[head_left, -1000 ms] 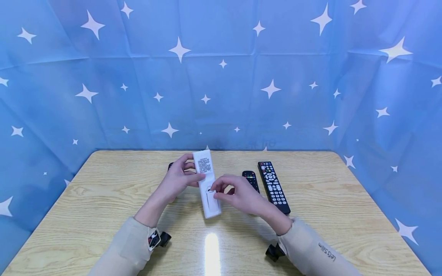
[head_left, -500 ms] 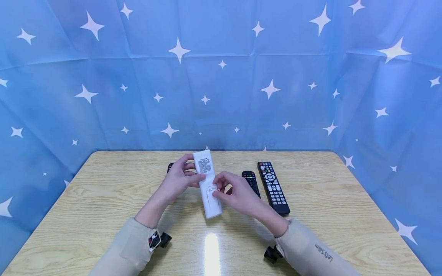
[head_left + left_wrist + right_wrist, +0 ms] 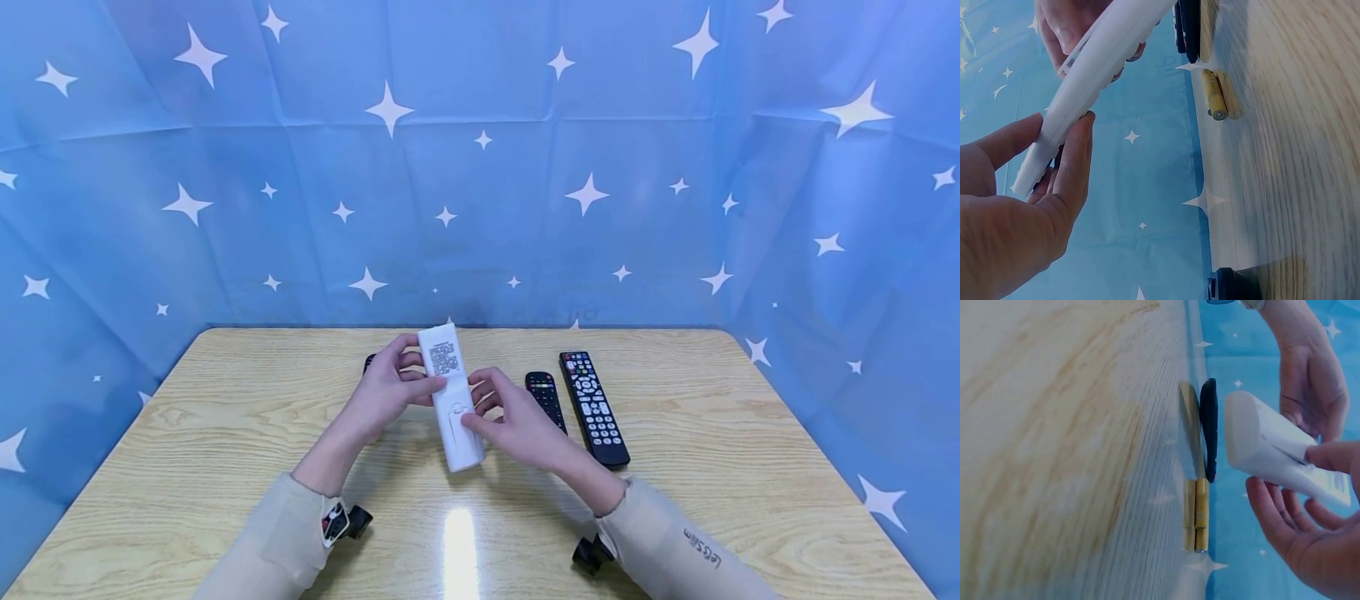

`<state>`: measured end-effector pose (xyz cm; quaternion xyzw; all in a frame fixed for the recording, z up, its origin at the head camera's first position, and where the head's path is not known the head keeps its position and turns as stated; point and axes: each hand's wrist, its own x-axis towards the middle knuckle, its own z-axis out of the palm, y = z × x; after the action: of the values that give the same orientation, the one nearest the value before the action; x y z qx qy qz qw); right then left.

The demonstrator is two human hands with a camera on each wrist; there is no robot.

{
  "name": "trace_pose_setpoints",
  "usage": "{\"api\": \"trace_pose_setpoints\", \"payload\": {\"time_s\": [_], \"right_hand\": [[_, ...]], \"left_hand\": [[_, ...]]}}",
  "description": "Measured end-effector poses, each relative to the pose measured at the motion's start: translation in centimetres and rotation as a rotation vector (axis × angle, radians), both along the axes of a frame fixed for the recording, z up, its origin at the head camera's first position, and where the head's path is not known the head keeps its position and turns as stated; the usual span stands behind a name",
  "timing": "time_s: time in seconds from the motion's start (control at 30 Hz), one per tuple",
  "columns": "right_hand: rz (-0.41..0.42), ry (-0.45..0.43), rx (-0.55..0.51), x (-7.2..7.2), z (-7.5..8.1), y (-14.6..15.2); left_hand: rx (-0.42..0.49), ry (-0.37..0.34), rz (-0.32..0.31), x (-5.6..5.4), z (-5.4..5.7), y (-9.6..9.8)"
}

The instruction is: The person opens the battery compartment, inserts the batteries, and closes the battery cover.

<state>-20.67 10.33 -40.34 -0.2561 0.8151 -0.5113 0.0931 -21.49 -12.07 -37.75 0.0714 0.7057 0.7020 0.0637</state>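
Observation:
A white remote control (image 3: pixel 451 392) is held above the table with its back turned up, showing a printed label and the outline of a battery cover. My left hand (image 3: pixel 390 387) grips its upper part, thumb on the back and fingers beneath. At the lower part, my right hand (image 3: pixel 521 425) holds the right edge, its thumb on the back by the cover and its fingers under the remote. In the left wrist view, buttons show along the underside of the white remote (image 3: pixel 1079 94). The cover lies in place on the back.
Right of the hands lie a large black remote (image 3: pixel 594 408) and a smaller black remote (image 3: pixel 545 400), partly hidden by my right hand. The end of another dark object (image 3: pixel 368 361) peeks out behind my left hand. A gold battery (image 3: pixel 1213 94) lies on the wooden table (image 3: pixel 225 400).
The battery cover outline now sits flush on the white remote. My right hand has slid slightly up along the edge, its fingers moving from the cover to the side and underneath.

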Motion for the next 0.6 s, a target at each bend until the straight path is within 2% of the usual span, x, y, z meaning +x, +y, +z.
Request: {"api": "trace_pose_setpoints", "payload": {"time_s": [0.4,0.6], "right_hand": [[-0.003,-0.003,-0.001,0.03,-0.04,0.00],[-0.025,-0.012,-0.008,0.10,-0.09,-0.06]], "left_hand": [[-0.013,0.016,-0.010,0.13,0.03,0.22],[-0.012,0.010,0.017,0.15,0.09,0.33]]}}
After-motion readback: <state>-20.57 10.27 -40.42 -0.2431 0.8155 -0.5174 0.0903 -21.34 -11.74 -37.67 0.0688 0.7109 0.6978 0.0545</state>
